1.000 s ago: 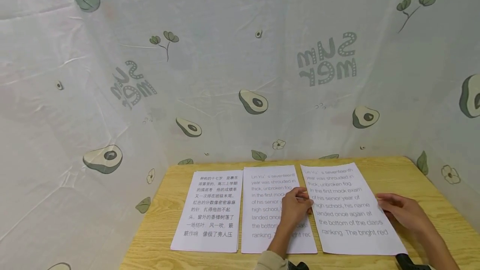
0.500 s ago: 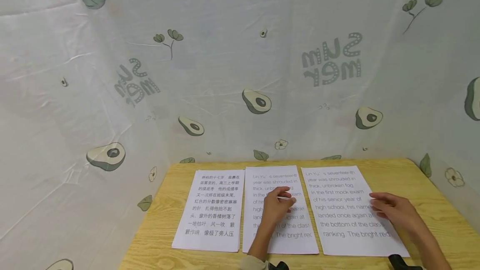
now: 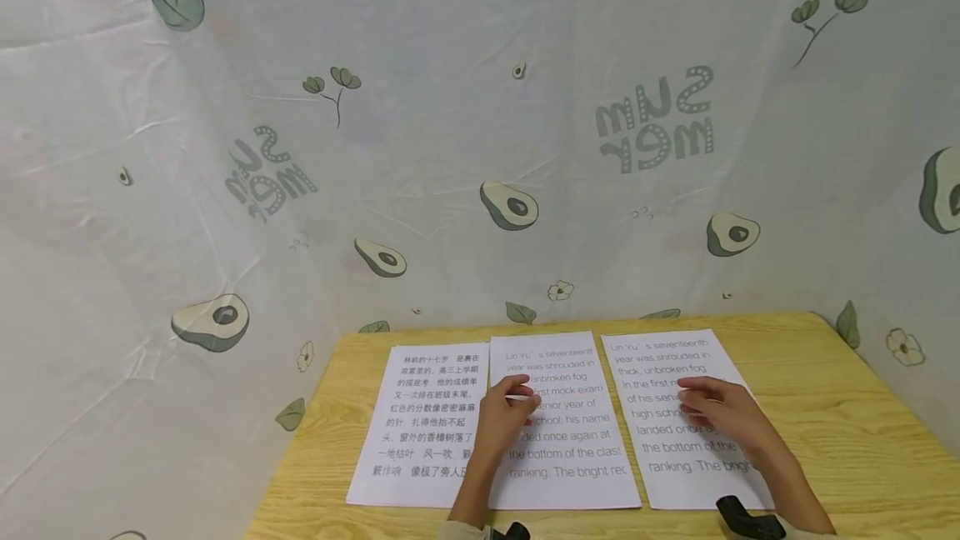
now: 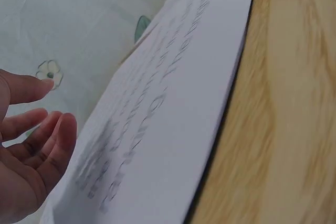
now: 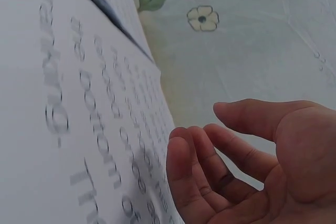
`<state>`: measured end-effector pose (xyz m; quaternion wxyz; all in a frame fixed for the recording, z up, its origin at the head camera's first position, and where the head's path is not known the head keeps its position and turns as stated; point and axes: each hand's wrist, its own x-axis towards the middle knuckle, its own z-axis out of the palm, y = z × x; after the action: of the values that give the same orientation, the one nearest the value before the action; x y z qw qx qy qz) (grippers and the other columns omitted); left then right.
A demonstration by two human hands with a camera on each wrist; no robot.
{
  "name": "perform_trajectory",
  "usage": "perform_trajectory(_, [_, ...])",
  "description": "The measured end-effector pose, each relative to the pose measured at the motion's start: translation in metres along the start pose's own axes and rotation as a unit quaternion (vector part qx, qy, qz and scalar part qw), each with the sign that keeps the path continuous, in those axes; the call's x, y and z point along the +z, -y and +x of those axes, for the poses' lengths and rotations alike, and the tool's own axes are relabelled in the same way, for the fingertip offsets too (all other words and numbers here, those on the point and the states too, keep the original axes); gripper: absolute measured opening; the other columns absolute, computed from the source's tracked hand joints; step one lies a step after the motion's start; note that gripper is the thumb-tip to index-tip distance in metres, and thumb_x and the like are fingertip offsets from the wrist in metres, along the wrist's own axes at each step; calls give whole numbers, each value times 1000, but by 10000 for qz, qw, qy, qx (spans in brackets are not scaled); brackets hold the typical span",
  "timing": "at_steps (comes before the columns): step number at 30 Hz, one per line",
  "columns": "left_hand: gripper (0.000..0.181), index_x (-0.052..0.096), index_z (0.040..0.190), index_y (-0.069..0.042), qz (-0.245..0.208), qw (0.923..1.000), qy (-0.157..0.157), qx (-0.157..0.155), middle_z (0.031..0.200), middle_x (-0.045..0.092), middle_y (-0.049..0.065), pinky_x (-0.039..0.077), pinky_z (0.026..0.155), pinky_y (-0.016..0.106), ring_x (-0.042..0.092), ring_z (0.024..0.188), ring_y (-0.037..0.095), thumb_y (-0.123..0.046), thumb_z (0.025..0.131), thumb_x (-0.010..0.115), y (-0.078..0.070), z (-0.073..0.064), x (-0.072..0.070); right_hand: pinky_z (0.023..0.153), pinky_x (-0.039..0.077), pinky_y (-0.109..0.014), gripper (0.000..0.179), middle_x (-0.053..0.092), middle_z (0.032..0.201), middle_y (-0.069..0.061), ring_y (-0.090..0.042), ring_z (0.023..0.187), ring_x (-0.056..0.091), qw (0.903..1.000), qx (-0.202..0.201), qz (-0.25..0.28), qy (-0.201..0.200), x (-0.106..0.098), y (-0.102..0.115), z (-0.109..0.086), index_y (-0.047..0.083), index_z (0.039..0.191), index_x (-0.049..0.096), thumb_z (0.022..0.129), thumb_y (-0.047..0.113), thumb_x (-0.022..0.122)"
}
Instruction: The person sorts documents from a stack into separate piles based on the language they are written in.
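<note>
Three stacks of printed paper lie side by side. The left stack (image 3: 420,423) bears Chinese text; the middle stack (image 3: 577,486) and right stack (image 3: 660,365) bear English text. Over the left edge of the middle stack hovers my left hand (image 3: 504,419), its fingers loosely bent and holding nothing. My right hand (image 3: 727,417) is above the right stack, also holding nothing. In the right wrist view, the thumb (image 5: 247,116) stands apart from the bent fingers. The left wrist view likewise has a gap between thumb (image 4: 29,87) and fingers.
The stacks lie on a wood-grain table (image 3: 825,382). Behind and beside it hangs a pale curtain (image 3: 420,148) printed with avocados, leaves and flowers. Narrow strips of table show between the right and middle stacks.
Both hands have let go of the right stack's top sheet, which now lies flat. My left hand has moved left across the middle stack; my right hand has moved left over the right stack.
</note>
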<state>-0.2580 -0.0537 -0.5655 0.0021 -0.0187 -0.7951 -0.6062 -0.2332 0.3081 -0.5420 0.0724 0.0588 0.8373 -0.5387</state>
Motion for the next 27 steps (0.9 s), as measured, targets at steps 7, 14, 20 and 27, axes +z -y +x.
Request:
perform_trajectory(7, [47, 69, 136, 0, 95, 9996, -230, -104, 107, 74, 7, 63, 66, 27, 69, 81, 14, -15, 93, 81, 6, 1, -30, 82, 64, -25, 54, 68, 134, -28, -11, 101, 72, 9997, -60, 240, 41, 24, 15, 0, -13, 149, 52, 110, 23, 62])
perform_trajectory(14, [46, 70, 137, -2, 277, 9986, -415, -190, 112, 74, 10, 61, 66, 26, 69, 80, 14, -17, 94, 81, 17, 0, -58, 82, 64, -25, 48, 70, 132, -27, -15, 101, 73, 9990, -84, 436, 85, 53, 21, 2, -11, 145, 57, 109, 19, 63])
perform_trajectory(20, [43, 70, 136, -2, 377, 9980, -458, -230, 112, 75, 12, 63, 68, 28, 71, 80, 15, -16, 97, 78, 22, -1, -72, 79, 62, -24, 45, 72, 125, -24, -17, 98, 74, 9990, -102, 425, -11, 74, 28, 2, -10, 142, 61, 107, 18, 65])
perform_trajectory(27, [43, 69, 137, 0, 364, 9981, -411, -265, 109, 74, 12, 63, 68, 30, 70, 80, 17, -16, 98, 75, 23, 3, -75, 76, 61, -24, 44, 73, 119, -20, -16, 93, 73, 9994, -76, 349, -40, 84, 31, -1, -10, 141, 61, 106, 16, 65])
